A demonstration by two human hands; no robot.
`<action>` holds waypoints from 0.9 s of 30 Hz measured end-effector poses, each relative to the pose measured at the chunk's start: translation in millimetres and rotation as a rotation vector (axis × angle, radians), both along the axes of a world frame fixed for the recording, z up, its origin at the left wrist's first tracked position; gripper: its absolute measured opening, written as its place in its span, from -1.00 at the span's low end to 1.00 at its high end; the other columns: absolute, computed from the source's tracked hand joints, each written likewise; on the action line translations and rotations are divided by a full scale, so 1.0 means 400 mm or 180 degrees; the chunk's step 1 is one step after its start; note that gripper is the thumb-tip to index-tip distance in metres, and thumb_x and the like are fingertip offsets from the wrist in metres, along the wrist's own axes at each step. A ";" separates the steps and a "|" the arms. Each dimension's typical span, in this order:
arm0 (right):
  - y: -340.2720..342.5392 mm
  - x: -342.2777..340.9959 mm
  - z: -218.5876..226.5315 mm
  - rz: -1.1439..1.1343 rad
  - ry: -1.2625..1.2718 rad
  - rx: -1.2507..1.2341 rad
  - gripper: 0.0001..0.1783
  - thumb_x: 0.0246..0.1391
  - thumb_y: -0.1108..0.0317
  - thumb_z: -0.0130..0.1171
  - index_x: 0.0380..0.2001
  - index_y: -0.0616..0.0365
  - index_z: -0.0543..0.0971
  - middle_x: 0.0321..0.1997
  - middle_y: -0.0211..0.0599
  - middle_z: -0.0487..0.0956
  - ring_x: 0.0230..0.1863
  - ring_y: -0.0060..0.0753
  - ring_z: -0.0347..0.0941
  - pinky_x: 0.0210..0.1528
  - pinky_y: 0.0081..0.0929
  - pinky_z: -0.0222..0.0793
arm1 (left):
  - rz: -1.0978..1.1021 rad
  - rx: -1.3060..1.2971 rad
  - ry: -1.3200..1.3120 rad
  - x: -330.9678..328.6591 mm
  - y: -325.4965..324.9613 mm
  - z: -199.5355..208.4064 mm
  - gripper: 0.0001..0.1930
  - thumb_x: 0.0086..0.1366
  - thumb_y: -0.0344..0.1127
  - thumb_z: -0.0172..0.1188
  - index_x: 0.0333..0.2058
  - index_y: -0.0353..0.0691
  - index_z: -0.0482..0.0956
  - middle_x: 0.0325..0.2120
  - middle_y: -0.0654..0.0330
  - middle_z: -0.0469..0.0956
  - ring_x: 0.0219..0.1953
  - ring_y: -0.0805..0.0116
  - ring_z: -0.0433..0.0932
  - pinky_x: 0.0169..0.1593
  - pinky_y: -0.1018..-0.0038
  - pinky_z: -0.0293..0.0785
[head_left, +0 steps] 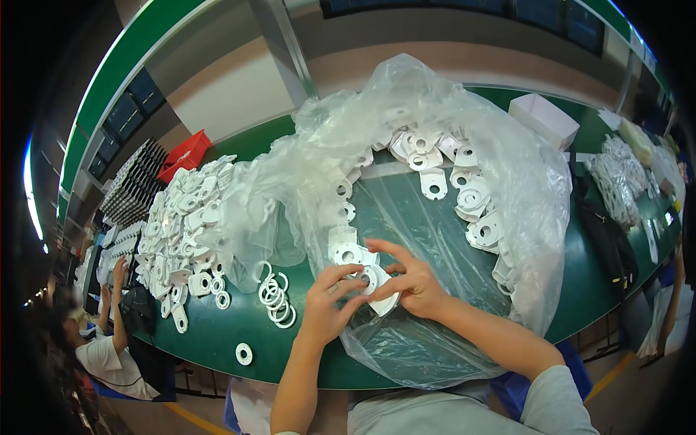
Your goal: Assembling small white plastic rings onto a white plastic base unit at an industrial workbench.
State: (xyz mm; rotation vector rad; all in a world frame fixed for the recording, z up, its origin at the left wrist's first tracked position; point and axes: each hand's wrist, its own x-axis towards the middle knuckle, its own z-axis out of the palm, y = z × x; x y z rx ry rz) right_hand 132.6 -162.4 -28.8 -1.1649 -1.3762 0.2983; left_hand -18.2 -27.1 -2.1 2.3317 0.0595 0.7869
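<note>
My left hand [328,303] and my right hand [419,287] are together over the near side of the green table. Between them is a white plastic plate-like part [386,299] with a round hole, gripped by the fingers of both hands. My left fingers and thumb press at its ring-shaped opening and hide part of it. The right hand steadies its other side. Just beyond the hands, another white holed part [346,238] rests on a clear plastic bag [435,337] that is spread over the tabletop.
More white holed parts [433,184] lie inside the bag's crumpled rim. A heap of them [188,217] and several white rings [278,299] sit left. One flat ring [244,354] lies near the edge. A white box [545,119] stands far right; another person [109,355] works left.
</note>
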 end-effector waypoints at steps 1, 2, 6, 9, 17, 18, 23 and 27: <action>0.001 0.000 0.000 0.0046 -0.0060 -0.0038 -0.61 -0.24 0.76 0.15 -0.47 -0.05 0.71 0.31 -0.09 0.16 0.22 -0.11 0.24 -0.05 -0.34 0.42 | -0.0051 0.0226 -0.0118 0.002 0.004 -0.001 -0.77 -0.05 -0.54 0.30 -0.34 -0.26 0.58 -0.20 0.14 0.56 -0.17 0.14 0.52 -0.15 0.34 0.46; 0.002 0.000 -0.002 0.0043 -0.0056 -0.0042 -0.61 -0.24 0.76 0.15 -0.47 -0.05 0.71 0.31 -0.09 0.16 0.22 -0.11 0.24 -0.05 -0.34 0.42 | -0.0054 0.0222 -0.0114 0.002 0.003 -0.003 -0.77 -0.05 -0.54 0.30 -0.34 -0.26 0.58 -0.20 0.14 0.56 -0.17 0.14 0.52 -0.15 0.34 0.46; 0.004 0.003 -0.016 0.0202 0.0557 -0.0311 -0.53 -0.32 0.84 0.03 -0.48 0.00 0.70 0.30 -0.11 0.17 0.24 -0.15 0.22 -0.05 -0.36 0.42 | 0.0745 0.0092 -0.0445 -0.012 -0.006 -0.018 -0.88 0.07 -0.54 0.22 -0.37 -0.31 0.54 -0.39 0.15 0.57 -0.35 0.25 0.55 -0.29 0.47 0.44; 0.009 -0.009 -0.011 0.0242 0.0579 -0.0290 -0.52 -0.32 0.84 0.03 -0.48 0.00 0.70 0.30 -0.11 0.17 0.26 -0.15 0.19 -0.05 -0.38 0.42 | 0.1098 -0.1513 -0.0542 -0.013 0.006 -0.047 -0.97 0.21 -0.53 0.10 -0.38 -0.36 0.50 -0.43 0.20 0.54 -0.35 0.51 0.51 -0.39 0.61 0.36; 0.002 -0.008 -0.001 -0.0131 -0.0196 0.0017 -0.62 -0.25 0.69 0.23 -0.47 -0.16 0.71 0.30 -0.12 0.19 0.30 -0.08 0.12 -0.03 -0.29 0.41 | 0.0233 -0.3160 -0.0012 0.024 -0.012 -0.062 -0.86 0.29 -0.46 0.05 -0.22 -0.41 0.47 -0.29 0.15 0.55 -0.38 0.56 0.47 -0.39 0.67 0.39; 0.002 -0.007 -0.001 -0.0161 -0.0167 0.0028 -0.62 -0.25 0.69 0.23 -0.48 -0.16 0.71 0.30 -0.12 0.19 0.30 -0.07 0.10 -0.02 -0.27 0.40 | 0.0175 -0.3368 0.0006 0.024 -0.017 -0.057 -0.83 0.29 -0.46 0.05 -0.17 -0.40 0.45 -0.29 0.12 0.55 -0.38 0.51 0.51 -0.41 0.63 0.44; 0.001 -0.008 0.006 -0.0184 -0.0087 0.0083 -0.59 -0.22 0.72 0.18 -0.42 -0.15 0.71 0.30 -0.09 0.19 0.29 -0.07 0.14 0.02 -0.29 0.38 | 0.0077 -0.4067 -0.0024 0.023 -0.007 -0.056 -0.76 0.24 -0.52 0.07 -0.10 -0.39 0.41 -0.26 0.06 0.55 -0.38 0.40 0.57 -0.45 0.55 0.55; 0.007 -0.002 -0.015 -0.0063 0.0739 -0.0184 -0.46 -0.07 0.63 0.07 0.04 0.00 0.47 0.25 -0.07 0.26 0.15 -0.22 0.33 0.05 -0.37 0.32 | 0.0282 -0.3597 -0.0176 0.022 -0.005 -0.055 -0.71 0.17 -0.58 0.13 -0.10 -0.41 0.40 -0.26 0.04 0.54 -0.38 0.38 0.57 -0.45 0.56 0.54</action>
